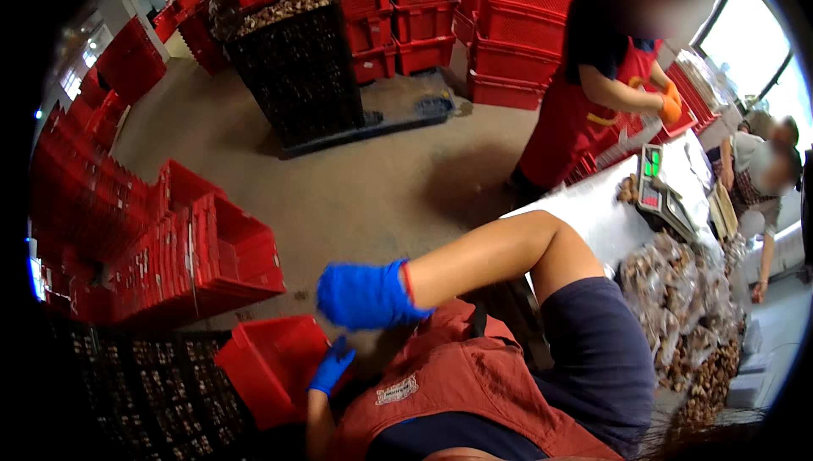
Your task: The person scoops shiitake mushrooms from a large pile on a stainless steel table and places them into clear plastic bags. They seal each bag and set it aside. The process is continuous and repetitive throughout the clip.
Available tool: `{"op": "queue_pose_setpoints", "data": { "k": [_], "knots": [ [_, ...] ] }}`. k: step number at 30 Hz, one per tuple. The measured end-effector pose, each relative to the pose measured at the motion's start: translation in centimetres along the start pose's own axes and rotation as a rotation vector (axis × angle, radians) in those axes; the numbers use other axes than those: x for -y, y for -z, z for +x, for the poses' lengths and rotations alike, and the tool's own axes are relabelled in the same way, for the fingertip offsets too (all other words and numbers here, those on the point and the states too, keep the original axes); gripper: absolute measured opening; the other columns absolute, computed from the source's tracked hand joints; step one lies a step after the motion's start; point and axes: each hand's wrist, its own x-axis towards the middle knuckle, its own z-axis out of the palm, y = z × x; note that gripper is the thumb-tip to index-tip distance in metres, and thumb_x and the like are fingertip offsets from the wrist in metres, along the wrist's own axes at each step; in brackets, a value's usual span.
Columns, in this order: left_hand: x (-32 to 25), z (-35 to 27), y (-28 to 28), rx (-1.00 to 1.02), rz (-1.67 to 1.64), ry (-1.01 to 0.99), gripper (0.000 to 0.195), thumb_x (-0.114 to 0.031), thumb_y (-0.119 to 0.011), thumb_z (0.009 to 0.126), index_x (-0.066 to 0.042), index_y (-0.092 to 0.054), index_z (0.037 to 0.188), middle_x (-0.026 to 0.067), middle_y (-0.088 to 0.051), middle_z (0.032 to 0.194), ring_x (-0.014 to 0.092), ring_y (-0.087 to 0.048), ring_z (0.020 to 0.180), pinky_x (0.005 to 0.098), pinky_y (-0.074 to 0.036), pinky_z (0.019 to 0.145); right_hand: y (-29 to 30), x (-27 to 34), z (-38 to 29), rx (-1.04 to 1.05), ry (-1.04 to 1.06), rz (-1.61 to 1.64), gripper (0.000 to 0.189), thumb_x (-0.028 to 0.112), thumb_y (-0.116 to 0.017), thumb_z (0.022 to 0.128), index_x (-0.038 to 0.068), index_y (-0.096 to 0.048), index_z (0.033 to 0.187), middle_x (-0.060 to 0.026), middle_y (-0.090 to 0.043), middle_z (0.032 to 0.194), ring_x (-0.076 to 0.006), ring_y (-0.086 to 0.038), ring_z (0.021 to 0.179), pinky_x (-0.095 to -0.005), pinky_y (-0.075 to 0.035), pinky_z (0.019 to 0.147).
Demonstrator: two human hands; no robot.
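Note:
My right hand (371, 296), in a blue glove, reaches across my body on a bent arm; it is blurred, and whether its fingers hold anything cannot be told. Below it in the picture, my left hand (331, 367), in a thinner-looking blue glove, has its fingers apart at the near side of a red plastic crate (257, 375). Whether it touches the crate's rim is unclear. The crate is tilted in view, and the part of its inside that shows is bare red plastic. A rust-coloured apron (444, 372) covers my front.
Nested red crates (244, 245) and black crates of mushrooms (165, 391) stand at left. A tall black stack (298, 73) topped with mushrooms rests on a pallet. At right, a table (591, 213) bears a scale (660, 194) and bagged mushrooms (673, 289). A co-worker in orange gloves (670, 105) stands beyond.

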Motion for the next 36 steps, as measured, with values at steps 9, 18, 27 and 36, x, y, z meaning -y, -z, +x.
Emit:
{"op": "queue_pose_setpoints", "data": {
  "k": [9,18,27,36],
  "knots": [
    [-14.1,17.5,16.7,0.025,0.038,-0.083,0.049,-0.033,-0.048,0.082,-0.006,-0.042,0.122,0.0163,-0.048,0.117,0.025,-0.047,0.106,0.0341,-0.033,0.094,0.5,-14.9,15.6,-0.062,0.393,-0.284,0.025,0.036,-0.052,0.072,0.014,-0.063,0.078,-0.0101,-0.061,0.081,-0.0277,-0.056,0.078,-0.0439,-0.042,0.073],
    [-26.2,27.8,27.6,0.252,0.079,-0.405,0.046,-0.033,-0.048,0.083,-0.006,-0.044,0.120,0.0145,-0.051,0.116,0.022,-0.048,0.105,0.0327,-0.034,0.093,-3.4,-31.7,27.3,-0.035,0.157,-0.172,0.037,0.041,-0.046,0.074,0.010,-0.058,0.090,-0.0129,-0.058,0.086,-0.0316,-0.053,0.083,-0.0485,-0.037,0.082],
    [-35.6,34.6,36.4,0.616,0.195,-0.521,0.044,-0.032,-0.049,0.083,-0.006,-0.046,0.119,0.0126,-0.053,0.114,0.020,-0.050,0.104,0.0313,-0.034,0.093,-4.3,-43.7,8.5,0.147,-1.254,-0.370,0.050,0.046,-0.043,0.074,0.005,-0.057,0.098,-0.0176,-0.057,0.086,-0.0393,-0.051,0.083,-0.0553,-0.032,0.088],
    [-46.8,25.4,19.2,1.151,0.676,-0.753,0.042,-0.032,-0.049,0.084,-0.007,-0.049,0.118,0.0107,-0.055,0.112,0.018,-0.051,0.103,0.0299,-0.035,0.092,-1.4,-13.7,-10.3,-0.871,-1.390,-0.449,0.028,0.022,-0.049,0.083,0.007,-0.052,0.107,-0.0119,-0.052,0.110,-0.0300,-0.047,0.103,-0.0405,-0.038,0.085]
  ]
}}
